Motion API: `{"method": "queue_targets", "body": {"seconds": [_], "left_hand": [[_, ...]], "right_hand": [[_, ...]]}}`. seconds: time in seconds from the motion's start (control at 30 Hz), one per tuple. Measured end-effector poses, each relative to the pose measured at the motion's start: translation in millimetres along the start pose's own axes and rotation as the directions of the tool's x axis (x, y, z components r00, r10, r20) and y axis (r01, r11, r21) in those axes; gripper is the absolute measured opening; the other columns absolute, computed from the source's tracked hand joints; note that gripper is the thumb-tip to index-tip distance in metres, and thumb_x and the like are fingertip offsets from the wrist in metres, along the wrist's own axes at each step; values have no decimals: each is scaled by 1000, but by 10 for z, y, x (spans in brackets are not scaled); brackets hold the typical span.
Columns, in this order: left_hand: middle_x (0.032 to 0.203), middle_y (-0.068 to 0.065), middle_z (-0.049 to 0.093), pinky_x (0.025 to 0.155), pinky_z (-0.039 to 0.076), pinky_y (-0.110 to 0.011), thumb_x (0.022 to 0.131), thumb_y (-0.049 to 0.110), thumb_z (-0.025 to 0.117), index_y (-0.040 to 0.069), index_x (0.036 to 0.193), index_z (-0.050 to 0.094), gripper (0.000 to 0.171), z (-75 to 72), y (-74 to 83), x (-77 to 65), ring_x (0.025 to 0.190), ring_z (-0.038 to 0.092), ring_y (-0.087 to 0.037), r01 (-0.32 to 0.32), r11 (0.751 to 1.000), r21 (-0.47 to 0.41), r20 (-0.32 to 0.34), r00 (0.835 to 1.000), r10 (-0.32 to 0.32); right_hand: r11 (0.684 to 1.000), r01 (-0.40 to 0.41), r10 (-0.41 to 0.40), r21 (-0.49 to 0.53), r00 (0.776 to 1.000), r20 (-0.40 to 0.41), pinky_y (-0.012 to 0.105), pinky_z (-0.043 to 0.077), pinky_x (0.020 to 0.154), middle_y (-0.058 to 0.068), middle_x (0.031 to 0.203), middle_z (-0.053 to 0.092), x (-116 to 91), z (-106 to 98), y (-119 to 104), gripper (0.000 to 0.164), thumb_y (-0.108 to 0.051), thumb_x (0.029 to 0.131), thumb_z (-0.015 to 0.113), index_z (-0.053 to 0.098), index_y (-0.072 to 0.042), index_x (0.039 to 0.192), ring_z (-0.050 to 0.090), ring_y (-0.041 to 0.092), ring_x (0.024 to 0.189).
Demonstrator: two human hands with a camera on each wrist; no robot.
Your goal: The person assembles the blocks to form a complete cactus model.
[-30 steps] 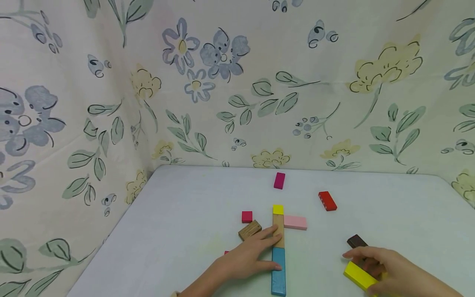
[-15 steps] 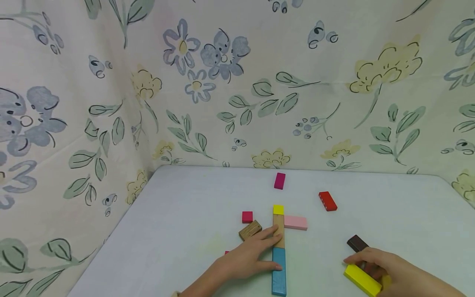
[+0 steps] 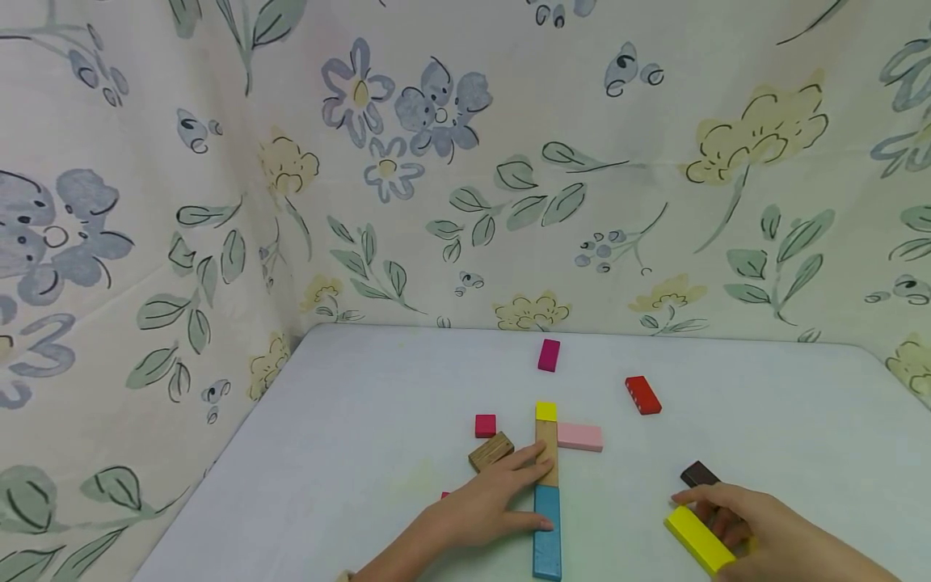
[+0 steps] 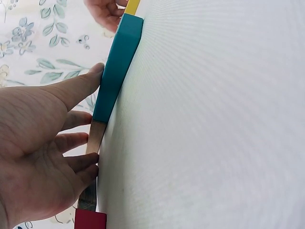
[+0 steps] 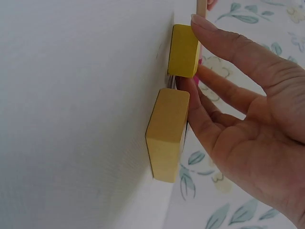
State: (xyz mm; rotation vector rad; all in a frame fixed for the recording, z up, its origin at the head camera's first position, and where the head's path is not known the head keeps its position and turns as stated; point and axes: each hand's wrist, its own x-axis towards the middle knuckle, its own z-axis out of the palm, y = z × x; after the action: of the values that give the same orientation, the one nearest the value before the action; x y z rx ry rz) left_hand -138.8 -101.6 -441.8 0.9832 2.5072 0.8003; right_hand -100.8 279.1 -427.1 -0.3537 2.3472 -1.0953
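Observation:
My left hand [image 3: 483, 501] lies with fingers stretched over a row of blocks. Its fingertips rest on the natural wood block [image 3: 547, 478], and the thumb touches the blue block [image 3: 547, 550] in front. A small yellow block [image 3: 545, 411] tops this row, with a pink block [image 3: 580, 436] lying at its right. At the right, my right hand [image 3: 778, 529] pinches a long yellow block [image 3: 698, 540] between thumb and fingers. A dark brown block [image 3: 700, 474] lies just beyond those fingers, partly covered. In the right wrist view a tan block [image 5: 167, 133] stands near the fingers.
Behind the left hand lie a brown wood block [image 3: 490, 451] and a red-pink cube [image 3: 485, 426]. Farther back are a magenta block [image 3: 549, 355] and a red block [image 3: 643, 394]. A floral curtain [image 3: 509, 242] hangs along the back edge of the white table [image 3: 364, 380].
My right hand has shifted and turned the yellow block slightly, its near end now farther left and away from me. The left hand and its row stay put.

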Motion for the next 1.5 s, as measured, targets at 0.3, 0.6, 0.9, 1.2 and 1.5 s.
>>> {"method": "queue_targets", "body": {"seconds": [0.3,0.6,0.9,1.2,1.5], "left_hand": [[175,2,25,122,39,-38,102,50,66,18,164,40,75,-97,146,-65,159,29,-19,14,999,-31,7,1000,-14],[175,4,23,122,40,-39,102,53,65,20,165,39,75,-47,72,-32,160,27,-19,5,1000,-26,8,1000,-5],[176,10,18,122,40,-42,100,65,58,28,166,35,79,137,-176,61,160,25,-17,-21,1000,-21,-18,1000,21],[176,6,21,121,41,-41,102,55,63,23,166,38,75,-18,22,-18,159,28,-19,0,1000,-17,8,1000,0],[175,4,24,122,40,-39,102,50,68,20,164,40,75,-104,146,-51,159,29,-19,33,999,-30,25,999,-33]], "right_hand": [[999,-48,47,-23,997,-56,22,56,72,3,103,59,55,62,6,72,-15,81,91,57,4,141,56,18,87],[997,-80,77,-23,992,-97,25,58,72,4,98,59,98,103,-65,71,-8,79,92,57,6,140,57,20,85],[997,-72,71,-14,994,-84,24,57,71,3,93,57,112,68,-65,67,-16,82,91,59,5,136,56,19,84],[1000,12,-13,-21,998,-68,22,56,70,1,93,56,117,21,-75,64,-20,85,90,57,4,135,54,9,78],[970,221,-227,-99,972,-60,22,59,70,5,96,56,160,-74,-53,62,-11,88,86,51,9,134,56,4,78]]}}
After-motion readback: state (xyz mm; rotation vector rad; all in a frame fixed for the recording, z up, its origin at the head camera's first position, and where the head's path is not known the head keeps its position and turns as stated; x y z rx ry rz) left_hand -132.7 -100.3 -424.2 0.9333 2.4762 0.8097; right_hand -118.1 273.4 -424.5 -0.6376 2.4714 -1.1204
